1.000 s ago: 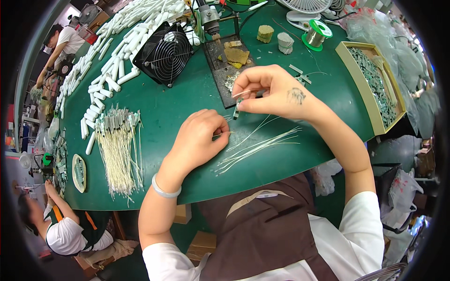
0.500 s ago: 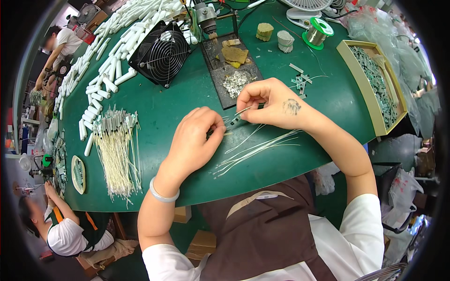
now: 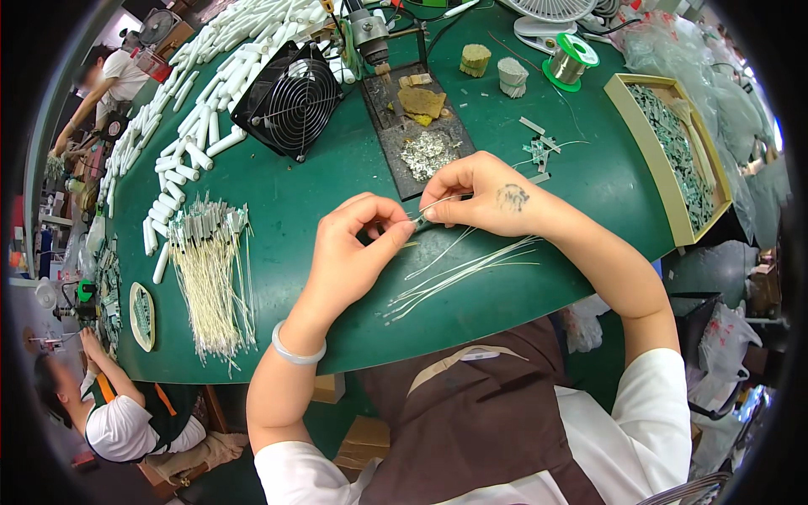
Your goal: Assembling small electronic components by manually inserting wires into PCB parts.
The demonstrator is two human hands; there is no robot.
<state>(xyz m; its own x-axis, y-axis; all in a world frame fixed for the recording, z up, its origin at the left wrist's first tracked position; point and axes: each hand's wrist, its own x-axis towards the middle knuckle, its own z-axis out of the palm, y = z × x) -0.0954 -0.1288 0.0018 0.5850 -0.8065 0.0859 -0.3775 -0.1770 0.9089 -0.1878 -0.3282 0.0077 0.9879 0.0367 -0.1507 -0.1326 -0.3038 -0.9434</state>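
My left hand (image 3: 358, 244) is closed in a pinch at one end of a small dark circuit board (image 3: 422, 222). Thumb and forefinger of my right hand (image 3: 488, 200) grip a thin white wire (image 3: 450, 199) just beside that board. The hands almost meet over the green table, and fingers partly hide both parts. Below them lies a loose bunch of white wires (image 3: 459, 276). Beyond my right hand are scattered small board strips (image 3: 539, 147). Just past my fingertips, a dark plate (image 3: 383, 114) bears a heap of silvery solder scraps (image 3: 427, 154).
A soldering machine head (image 3: 370, 38) and black fan (image 3: 290, 101) stand at the back. White tubes (image 3: 206, 135) are piled left, above bundled wired boards (image 3: 210, 278). A solder spool (image 3: 571, 63) and box of boards (image 3: 673, 160) sit right. Two people work at far left.
My left hand has shifted slightly right, so its fingertips now meet the board. My right hand has dipped a little, and the gap between the hands has narrowed.
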